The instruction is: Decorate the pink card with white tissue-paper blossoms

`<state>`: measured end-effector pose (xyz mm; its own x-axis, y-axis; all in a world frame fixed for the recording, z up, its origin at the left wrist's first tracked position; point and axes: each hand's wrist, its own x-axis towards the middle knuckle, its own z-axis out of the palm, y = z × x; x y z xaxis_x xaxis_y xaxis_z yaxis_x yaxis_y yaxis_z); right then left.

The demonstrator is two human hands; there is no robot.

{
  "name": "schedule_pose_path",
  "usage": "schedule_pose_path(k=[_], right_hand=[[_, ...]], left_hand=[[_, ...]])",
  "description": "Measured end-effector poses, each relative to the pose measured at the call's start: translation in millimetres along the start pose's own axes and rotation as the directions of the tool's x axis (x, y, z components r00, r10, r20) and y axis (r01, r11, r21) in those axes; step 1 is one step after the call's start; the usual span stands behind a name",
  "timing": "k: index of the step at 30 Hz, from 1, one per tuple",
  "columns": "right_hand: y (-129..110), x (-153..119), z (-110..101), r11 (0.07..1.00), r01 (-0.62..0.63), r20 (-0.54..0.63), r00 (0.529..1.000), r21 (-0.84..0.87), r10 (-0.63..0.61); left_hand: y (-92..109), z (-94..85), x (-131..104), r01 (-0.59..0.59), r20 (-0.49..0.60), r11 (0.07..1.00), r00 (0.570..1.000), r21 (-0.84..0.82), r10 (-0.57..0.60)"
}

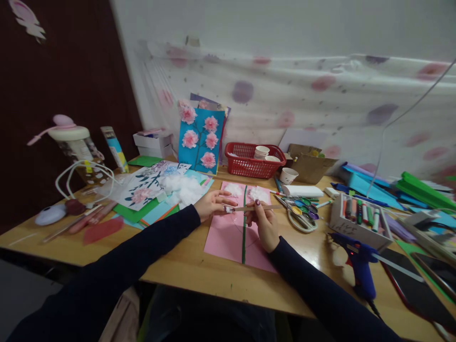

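Note:
Over a pink sheet point(223, 240) with a green stem strip point(244, 232) down its middle, both my hands are at a thin flat tan stick point(245, 208). My right hand point(265, 225) pinches the stick between thumb and fingers, and one end sticks out to the right. My left hand point(213, 205) has its fingertips closed at the stick's left end; a small white bit shows there, too small to name. White cotton tufts point(259, 194) lie at the top of the pink sheet, on either side of the stem.
Cotton wool point(187, 190) lies on paper sheets to the left. Behind stand a blue flower picture point(199, 142) and a red basket point(245, 166). To the right are scissors point(302, 223), paint pots, a marker box point(356, 230) and a blue glue gun point(359, 266).

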<state>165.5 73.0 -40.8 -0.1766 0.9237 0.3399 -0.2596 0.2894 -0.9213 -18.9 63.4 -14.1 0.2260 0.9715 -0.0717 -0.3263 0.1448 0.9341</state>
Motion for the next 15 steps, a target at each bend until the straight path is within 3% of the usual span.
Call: schedule_pose_path(k=[6, 12, 15], right_hand=[[1, 0, 0, 0.998, 0.015, 0.027, 1.0, -0.061, -0.014], [1, 2, -1, 0.997, 0.038, -0.02, 0.999, -0.066, -0.039], [3, 3, -3, 0.986, 0.047, -0.014, 0.999, -0.158, -0.05]], left_hand=[[-1, -2.4, 1, -0.032, -0.008, 0.999, 0.999, -0.021, 0.032], [-4, -9.9, 7, -0.09, -0.142, 0.995, 0.985, 0.035, 0.094], [-1, -10.9, 8, -0.124, -0.192, 0.992, 0.973, 0.028, 0.127]])
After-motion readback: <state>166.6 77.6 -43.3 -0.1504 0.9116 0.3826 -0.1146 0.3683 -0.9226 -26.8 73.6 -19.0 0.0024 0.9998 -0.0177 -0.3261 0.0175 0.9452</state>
